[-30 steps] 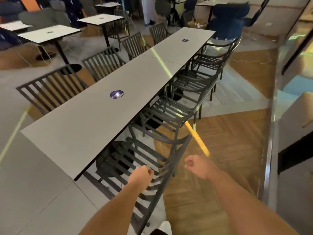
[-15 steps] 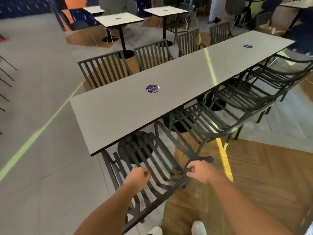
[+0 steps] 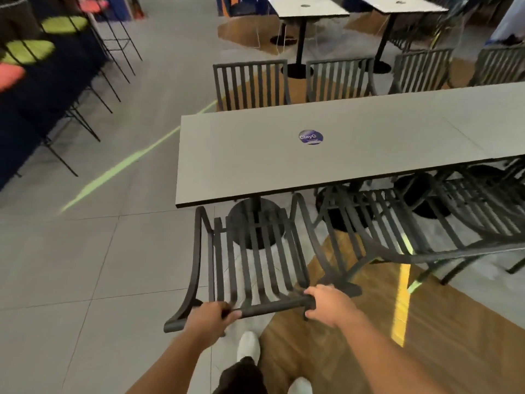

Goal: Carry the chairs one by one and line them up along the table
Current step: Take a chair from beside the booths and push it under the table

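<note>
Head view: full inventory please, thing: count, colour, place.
Long table: one, grey top, centre to right edge.
Round sticker: one, blue, on the long table.
Held chair: one, black slatted, near side at the table's end.
Chairs beside it: at least two, black, near side, rightward.
Far-side chairs: four visible, black, behind the table.
Small tables: two, white tops, background.
Stools: several, green and red seats, upper left.
Shoes: two, white, bottom centre.
Left hand: gripping the chair's top rail.
Right hand: gripping the same rail.
</note>
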The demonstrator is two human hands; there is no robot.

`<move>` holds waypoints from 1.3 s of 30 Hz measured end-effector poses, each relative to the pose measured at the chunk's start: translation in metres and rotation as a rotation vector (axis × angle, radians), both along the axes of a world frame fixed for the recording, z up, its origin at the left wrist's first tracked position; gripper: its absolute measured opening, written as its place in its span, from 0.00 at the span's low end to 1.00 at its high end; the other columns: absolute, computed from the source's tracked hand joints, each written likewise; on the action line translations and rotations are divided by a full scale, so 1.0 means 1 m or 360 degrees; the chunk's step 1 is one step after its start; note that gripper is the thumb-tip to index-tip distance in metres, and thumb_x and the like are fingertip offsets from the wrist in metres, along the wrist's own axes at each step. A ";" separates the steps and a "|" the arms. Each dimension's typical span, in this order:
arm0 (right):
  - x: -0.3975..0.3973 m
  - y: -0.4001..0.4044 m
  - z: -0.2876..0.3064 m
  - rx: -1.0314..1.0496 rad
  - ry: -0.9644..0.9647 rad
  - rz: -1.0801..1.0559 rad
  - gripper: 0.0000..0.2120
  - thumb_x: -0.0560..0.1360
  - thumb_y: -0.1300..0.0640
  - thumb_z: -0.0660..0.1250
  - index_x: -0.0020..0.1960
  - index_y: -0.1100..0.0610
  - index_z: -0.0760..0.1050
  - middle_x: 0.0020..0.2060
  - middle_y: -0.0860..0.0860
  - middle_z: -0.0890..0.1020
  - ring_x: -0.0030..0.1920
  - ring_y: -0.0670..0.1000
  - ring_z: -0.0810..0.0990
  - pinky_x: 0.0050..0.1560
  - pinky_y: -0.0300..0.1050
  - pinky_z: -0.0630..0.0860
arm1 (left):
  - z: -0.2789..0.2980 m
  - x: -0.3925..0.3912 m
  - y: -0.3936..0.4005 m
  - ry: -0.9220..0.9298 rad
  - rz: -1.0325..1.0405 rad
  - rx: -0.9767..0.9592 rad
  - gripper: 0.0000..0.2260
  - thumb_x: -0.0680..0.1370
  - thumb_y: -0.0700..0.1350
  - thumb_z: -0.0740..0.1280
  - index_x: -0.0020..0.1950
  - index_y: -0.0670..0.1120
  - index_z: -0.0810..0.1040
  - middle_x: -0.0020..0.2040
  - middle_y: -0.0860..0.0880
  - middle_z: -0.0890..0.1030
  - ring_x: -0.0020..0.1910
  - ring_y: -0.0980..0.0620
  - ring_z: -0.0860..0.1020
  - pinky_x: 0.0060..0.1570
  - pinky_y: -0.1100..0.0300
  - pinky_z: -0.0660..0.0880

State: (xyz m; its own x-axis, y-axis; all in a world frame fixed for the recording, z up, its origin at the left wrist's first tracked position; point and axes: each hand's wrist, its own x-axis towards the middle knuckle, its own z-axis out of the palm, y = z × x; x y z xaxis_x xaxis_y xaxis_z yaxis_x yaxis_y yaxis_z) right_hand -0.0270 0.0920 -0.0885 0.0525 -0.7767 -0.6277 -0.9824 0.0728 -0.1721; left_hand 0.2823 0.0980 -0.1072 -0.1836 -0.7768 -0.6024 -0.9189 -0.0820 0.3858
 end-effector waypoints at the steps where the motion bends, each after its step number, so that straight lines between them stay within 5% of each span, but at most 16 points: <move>1: 0.001 -0.001 -0.007 -0.0015 0.0017 0.0033 0.29 0.77 0.43 0.69 0.76 0.47 0.68 0.67 0.49 0.76 0.68 0.56 0.72 0.70 0.53 0.70 | -0.004 0.001 0.002 0.0011 0.0013 0.0009 0.17 0.80 0.65 0.64 0.61 0.56 0.80 0.43 0.55 0.82 0.38 0.60 0.79 0.38 0.66 0.73; 5: 0.011 -0.011 -0.026 -0.0060 0.0116 0.0232 0.26 0.79 0.45 0.67 0.75 0.48 0.68 0.68 0.49 0.76 0.70 0.54 0.72 0.76 0.50 0.58 | -0.020 0.006 -0.001 -0.0076 -0.0013 0.0037 0.19 0.79 0.60 0.69 0.68 0.57 0.76 0.56 0.53 0.81 0.52 0.53 0.80 0.56 0.57 0.78; 9: 0.016 -0.018 -0.032 -0.0034 0.0194 0.0271 0.21 0.80 0.46 0.65 0.72 0.48 0.72 0.66 0.49 0.77 0.67 0.55 0.75 0.70 0.50 0.67 | -0.031 0.002 -0.003 -0.0331 -0.0123 -0.0040 0.17 0.85 0.46 0.62 0.74 0.53 0.71 0.65 0.49 0.78 0.62 0.47 0.76 0.65 0.53 0.74; 14: 0.015 -0.015 -0.031 -0.0115 0.0238 0.0247 0.18 0.80 0.46 0.64 0.69 0.47 0.75 0.62 0.49 0.81 0.63 0.54 0.78 0.66 0.49 0.71 | -0.033 -0.011 -0.005 -0.0590 -0.0324 -0.0095 0.27 0.82 0.33 0.61 0.80 0.47 0.61 0.73 0.44 0.73 0.73 0.44 0.70 0.74 0.52 0.65; 39: -0.027 -0.098 -0.065 -0.0177 0.0270 0.0216 0.19 0.81 0.59 0.64 0.70 0.47 0.73 0.66 0.49 0.76 0.68 0.56 0.73 0.69 0.56 0.65 | -0.057 -0.048 -0.088 -0.0640 -0.0250 -0.0241 0.23 0.81 0.37 0.66 0.75 0.48 0.67 0.71 0.48 0.75 0.71 0.46 0.72 0.73 0.50 0.65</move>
State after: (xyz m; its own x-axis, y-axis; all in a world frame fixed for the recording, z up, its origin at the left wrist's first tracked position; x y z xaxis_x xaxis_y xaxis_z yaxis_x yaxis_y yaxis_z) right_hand -0.0540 -0.0055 -0.1534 0.0622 -0.8343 -0.5477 -0.9974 -0.0721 -0.0034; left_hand 0.2342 0.0099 -0.1641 -0.0810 -0.8430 -0.5318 -0.9949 0.1002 -0.0074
